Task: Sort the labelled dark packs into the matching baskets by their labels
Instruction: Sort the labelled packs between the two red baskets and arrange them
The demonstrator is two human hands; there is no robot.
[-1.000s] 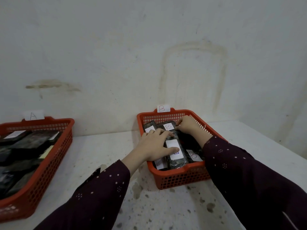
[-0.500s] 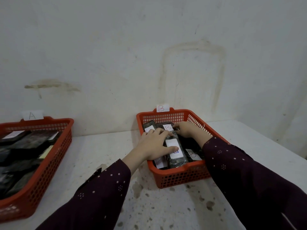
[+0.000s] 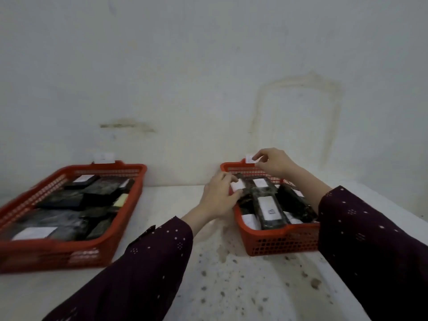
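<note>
Both baskets hold packs; table bare. Left hand grips a pack in the right basket; right hand pinches its tag. Sorting appears nearly finished.

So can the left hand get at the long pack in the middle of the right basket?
Probably yes. The left hand rests on packs at the right basket's left edge; the long pack lies on top beside it, uncovered. The right hand is up at the tag.

A bare, makeshift sorting spot: a stained whitewashed wall, a spotted white table against it, and two tagged red plastic baskets of dark packs.
</note>
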